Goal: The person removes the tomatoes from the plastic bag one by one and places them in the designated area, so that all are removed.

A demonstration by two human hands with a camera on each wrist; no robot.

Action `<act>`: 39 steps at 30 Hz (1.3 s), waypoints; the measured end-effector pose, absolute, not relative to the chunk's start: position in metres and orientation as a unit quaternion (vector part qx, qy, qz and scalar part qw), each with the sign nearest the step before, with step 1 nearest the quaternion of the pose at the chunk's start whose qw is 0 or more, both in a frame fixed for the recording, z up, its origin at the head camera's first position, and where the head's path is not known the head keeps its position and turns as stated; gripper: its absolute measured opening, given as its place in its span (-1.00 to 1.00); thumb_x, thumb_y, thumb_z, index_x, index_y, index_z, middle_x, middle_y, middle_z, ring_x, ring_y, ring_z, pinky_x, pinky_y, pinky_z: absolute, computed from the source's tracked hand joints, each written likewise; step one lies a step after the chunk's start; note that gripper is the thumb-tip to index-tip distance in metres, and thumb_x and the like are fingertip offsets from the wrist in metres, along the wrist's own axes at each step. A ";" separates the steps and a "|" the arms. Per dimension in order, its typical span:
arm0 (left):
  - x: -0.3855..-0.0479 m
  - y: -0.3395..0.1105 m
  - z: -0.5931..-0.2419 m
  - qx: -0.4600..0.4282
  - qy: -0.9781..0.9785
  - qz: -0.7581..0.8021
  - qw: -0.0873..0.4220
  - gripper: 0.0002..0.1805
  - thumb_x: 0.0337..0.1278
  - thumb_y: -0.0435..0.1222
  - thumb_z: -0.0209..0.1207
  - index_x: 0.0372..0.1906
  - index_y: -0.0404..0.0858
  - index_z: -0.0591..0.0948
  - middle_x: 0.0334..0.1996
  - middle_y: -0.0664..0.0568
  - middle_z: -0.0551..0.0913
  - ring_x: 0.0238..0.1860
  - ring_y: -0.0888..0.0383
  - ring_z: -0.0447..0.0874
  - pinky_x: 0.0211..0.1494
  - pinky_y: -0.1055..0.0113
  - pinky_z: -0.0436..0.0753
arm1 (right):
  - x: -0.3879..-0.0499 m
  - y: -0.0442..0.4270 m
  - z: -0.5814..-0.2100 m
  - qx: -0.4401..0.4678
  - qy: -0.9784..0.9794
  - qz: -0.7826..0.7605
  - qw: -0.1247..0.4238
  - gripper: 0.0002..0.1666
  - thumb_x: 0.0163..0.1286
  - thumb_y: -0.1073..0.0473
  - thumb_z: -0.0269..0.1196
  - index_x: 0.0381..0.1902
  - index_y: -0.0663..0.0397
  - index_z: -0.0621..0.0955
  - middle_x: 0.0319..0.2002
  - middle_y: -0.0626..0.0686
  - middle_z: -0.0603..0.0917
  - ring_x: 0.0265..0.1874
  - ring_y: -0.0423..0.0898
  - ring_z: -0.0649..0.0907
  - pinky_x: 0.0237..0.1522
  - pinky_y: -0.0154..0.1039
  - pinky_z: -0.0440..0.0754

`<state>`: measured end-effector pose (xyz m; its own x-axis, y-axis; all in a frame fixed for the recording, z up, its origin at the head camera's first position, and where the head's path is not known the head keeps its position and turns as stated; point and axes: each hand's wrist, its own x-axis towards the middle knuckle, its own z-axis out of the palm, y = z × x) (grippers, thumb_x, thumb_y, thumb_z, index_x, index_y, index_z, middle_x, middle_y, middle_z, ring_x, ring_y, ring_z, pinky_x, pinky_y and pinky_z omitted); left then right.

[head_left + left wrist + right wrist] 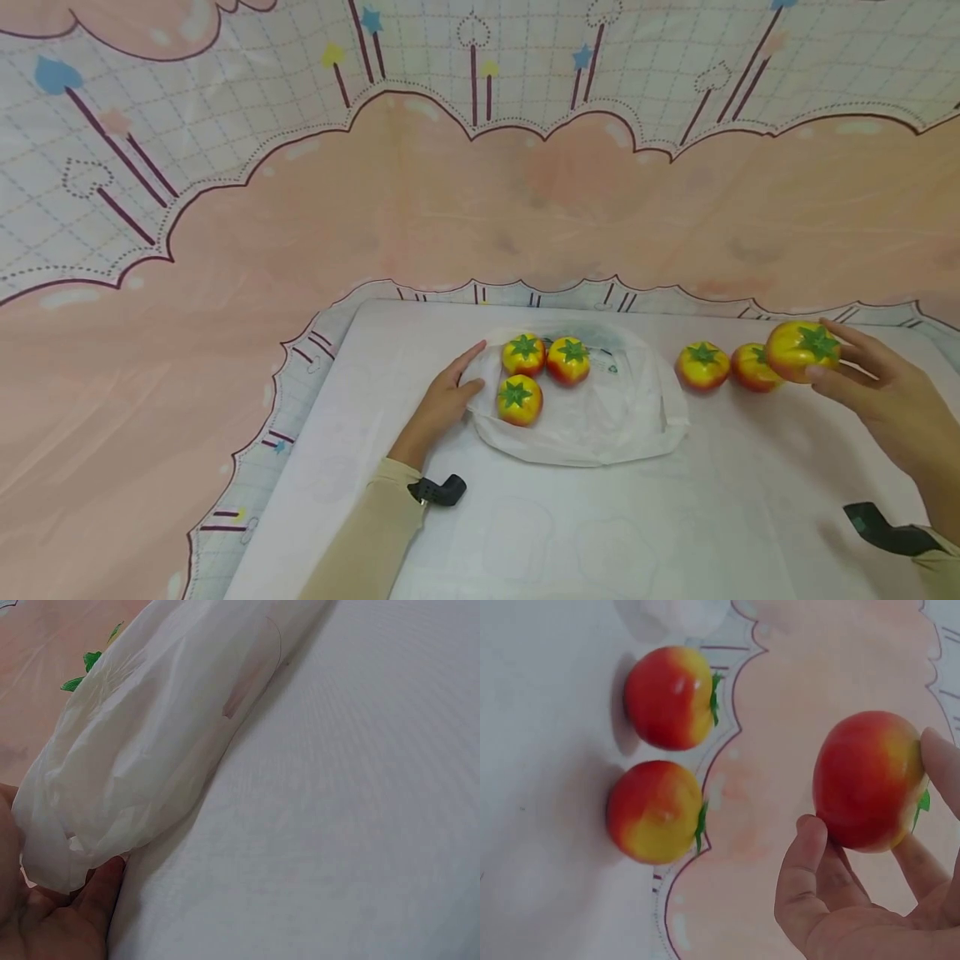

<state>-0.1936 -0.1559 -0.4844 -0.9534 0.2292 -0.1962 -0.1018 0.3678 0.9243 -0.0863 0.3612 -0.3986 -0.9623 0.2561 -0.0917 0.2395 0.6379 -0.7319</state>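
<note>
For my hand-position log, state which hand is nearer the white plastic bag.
The left hand, holding the white plastic bag by its left edge; the right hand grips a round red-and-yellow fruit beyond the bag's right side.

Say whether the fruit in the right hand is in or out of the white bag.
Out: the head view shows the right hand holding the fruit apart from the bag.

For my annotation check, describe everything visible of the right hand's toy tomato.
The toy tomato is round and glossy, apparently plastic: red below, yellow above, a green star-shaped calyx on top. It is roughly upright in the right hand, thumb and fingers against its sides, held off the table beside two similar tomatoes.
</note>
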 end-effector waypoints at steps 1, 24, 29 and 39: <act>-0.193 -0.156 -0.485 0.039 0.814 0.561 0.148 -0.35 0.46 -0.22 0.09 0.46 0.49 0.31 0.59 0.33 0.18 0.65 0.14 0.00 0.67 -0.02 0.09 | -0.086 0.363 -0.399 -0.140 -0.903 0.405 0.011 -0.13 0.52 -0.22 0.14 0.59 -0.74 -0.05 0.64 0.34 -0.07 0.51 0.47 0.14 0.06 -0.51 0.52; -0.195 -0.156 -0.487 0.044 0.813 0.564 0.138 -0.35 0.46 -0.25 0.08 0.48 0.42 0.32 0.59 0.30 0.20 0.65 0.14 0.02 0.68 0.01 0.07 | -0.088 0.399 -0.421 -0.157 -0.867 0.469 0.062 -0.13 0.59 0.03 0.11 0.65 -0.51 -0.06 0.67 0.20 -0.10 0.03 -0.48 0.24 -0.32 -0.79 0.48; -0.194 -0.156 -0.487 0.040 0.812 0.566 0.141 -0.35 0.45 -0.25 0.08 0.47 0.44 0.33 0.59 0.30 0.20 0.65 0.13 0.02 0.68 0.00 0.08 | -0.089 0.407 -0.428 -0.176 -0.858 0.479 0.055 -0.14 0.59 0.01 0.10 0.64 -0.52 -0.04 0.68 0.12 -0.08 0.04 -0.48 0.25 -0.33 -0.79 0.47; -0.194 -0.156 -0.486 0.042 0.816 0.560 0.139 -0.35 0.45 -0.24 0.08 0.47 0.46 0.32 0.59 0.30 0.19 0.65 0.13 0.01 0.68 -0.01 0.08 | -0.093 0.412 -0.437 -0.208 -0.857 0.471 0.018 -0.11 0.59 -0.05 0.07 0.63 -0.57 -0.15 0.64 0.34 -0.25 0.53 0.43 0.02 -0.38 -0.76 0.49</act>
<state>-0.1938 -0.1565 -0.4864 -0.9576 0.2241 -0.1808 -0.0883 0.3692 0.9252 -0.0927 0.4122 -0.4368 -0.9124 0.3745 -0.1651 0.3400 0.4688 -0.8153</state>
